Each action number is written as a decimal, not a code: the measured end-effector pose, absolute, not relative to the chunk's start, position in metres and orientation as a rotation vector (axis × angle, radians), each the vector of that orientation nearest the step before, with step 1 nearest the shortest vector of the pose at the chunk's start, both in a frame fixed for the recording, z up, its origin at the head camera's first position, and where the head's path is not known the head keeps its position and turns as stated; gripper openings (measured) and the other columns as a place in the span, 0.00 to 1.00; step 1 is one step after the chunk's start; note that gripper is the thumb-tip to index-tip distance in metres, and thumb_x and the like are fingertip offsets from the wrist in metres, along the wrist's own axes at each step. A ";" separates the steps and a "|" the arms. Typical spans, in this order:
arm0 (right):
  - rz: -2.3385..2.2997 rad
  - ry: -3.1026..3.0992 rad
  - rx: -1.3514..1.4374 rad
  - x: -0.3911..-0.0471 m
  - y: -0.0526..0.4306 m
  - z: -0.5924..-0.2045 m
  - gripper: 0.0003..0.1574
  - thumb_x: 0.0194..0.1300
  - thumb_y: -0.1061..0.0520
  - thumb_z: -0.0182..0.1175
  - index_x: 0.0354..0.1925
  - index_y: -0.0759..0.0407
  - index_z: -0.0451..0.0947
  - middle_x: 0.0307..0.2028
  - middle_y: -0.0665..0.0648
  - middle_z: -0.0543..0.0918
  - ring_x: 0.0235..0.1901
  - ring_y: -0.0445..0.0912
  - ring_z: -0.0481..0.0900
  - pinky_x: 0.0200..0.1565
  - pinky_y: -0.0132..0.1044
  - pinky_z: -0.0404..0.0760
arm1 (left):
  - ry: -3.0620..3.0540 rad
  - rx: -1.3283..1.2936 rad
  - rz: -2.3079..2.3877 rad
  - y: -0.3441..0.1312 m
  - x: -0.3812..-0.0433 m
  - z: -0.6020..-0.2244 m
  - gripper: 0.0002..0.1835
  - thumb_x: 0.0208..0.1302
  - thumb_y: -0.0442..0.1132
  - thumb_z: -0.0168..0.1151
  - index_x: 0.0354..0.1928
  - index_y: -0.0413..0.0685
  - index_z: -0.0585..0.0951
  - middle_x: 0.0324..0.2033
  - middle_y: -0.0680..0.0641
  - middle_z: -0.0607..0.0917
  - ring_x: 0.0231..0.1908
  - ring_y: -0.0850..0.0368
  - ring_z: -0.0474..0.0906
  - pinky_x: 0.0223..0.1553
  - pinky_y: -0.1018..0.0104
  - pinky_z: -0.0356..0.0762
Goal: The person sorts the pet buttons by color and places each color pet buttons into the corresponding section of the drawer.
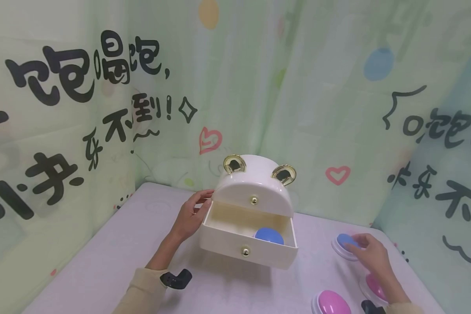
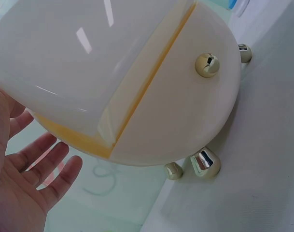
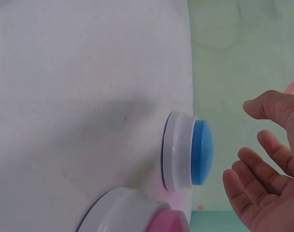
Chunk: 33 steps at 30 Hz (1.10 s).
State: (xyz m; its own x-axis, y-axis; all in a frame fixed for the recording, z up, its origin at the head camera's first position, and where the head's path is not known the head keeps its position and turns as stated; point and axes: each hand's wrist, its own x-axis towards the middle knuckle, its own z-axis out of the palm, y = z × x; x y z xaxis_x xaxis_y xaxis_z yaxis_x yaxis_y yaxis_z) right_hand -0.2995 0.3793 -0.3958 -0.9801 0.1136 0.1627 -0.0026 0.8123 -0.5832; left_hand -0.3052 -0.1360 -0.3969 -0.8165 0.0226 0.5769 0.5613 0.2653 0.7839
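Near pink button (image 1: 334, 303) | likely steadying box (image 1: 255, 187) with spread, unclasped left grip (image 1: 189, 218) | right grip (image 1: 371, 253) parted, empty, beside far-right blue button (image 1: 343, 242)

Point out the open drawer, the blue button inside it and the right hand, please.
Drawer (image 1: 260, 253), head view: on its front panel.
Blue button (image 1: 269, 235), head view: on its domed top.
Right hand (image 1: 371, 253), head view: on its back.
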 end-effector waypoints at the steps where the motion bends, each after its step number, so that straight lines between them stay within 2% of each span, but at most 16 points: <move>1: 0.911 -2.812 -0.099 -0.301 0.381 -0.396 0.39 0.71 0.47 0.62 0.63 0.77 0.65 0.62 0.82 0.70 0.62 0.74 0.68 0.61 0.67 0.69 | -2.085 -0.529 -1.576 -0.136 -0.305 -0.397 0.19 0.77 0.38 0.55 0.65 0.42 0.77 0.58 0.40 0.83 0.56 0.43 0.81 0.48 0.56 0.84; 9: 0.892 -2.851 -0.139 -0.308 0.389 -0.399 0.41 0.72 0.45 0.61 0.65 0.77 0.64 0.64 0.83 0.67 0.64 0.76 0.64 0.63 0.68 0.66 | -2.085 -0.520 -1.580 -0.136 -0.305 -0.398 0.19 0.77 0.37 0.54 0.65 0.42 0.77 0.58 0.40 0.83 0.57 0.43 0.80 0.49 0.55 0.84; 25: 0.861 -2.902 -0.119 -0.321 0.396 -0.407 0.45 0.69 0.47 0.64 0.64 0.83 0.61 0.60 0.86 0.67 0.59 0.77 0.67 0.59 0.67 0.69 | -2.085 -0.499 -1.623 -0.136 -0.303 -0.398 0.18 0.77 0.38 0.55 0.65 0.44 0.78 0.56 0.40 0.84 0.57 0.44 0.80 0.50 0.51 0.82; 33: 0.859 -2.895 -0.115 -0.325 0.401 -0.412 0.47 0.68 0.47 0.64 0.63 0.84 0.60 0.59 0.86 0.67 0.58 0.77 0.67 0.60 0.67 0.68 | -2.083 -0.515 -1.611 -0.135 -0.304 -0.397 0.19 0.77 0.38 0.55 0.65 0.43 0.77 0.56 0.39 0.84 0.57 0.43 0.80 0.49 0.56 0.83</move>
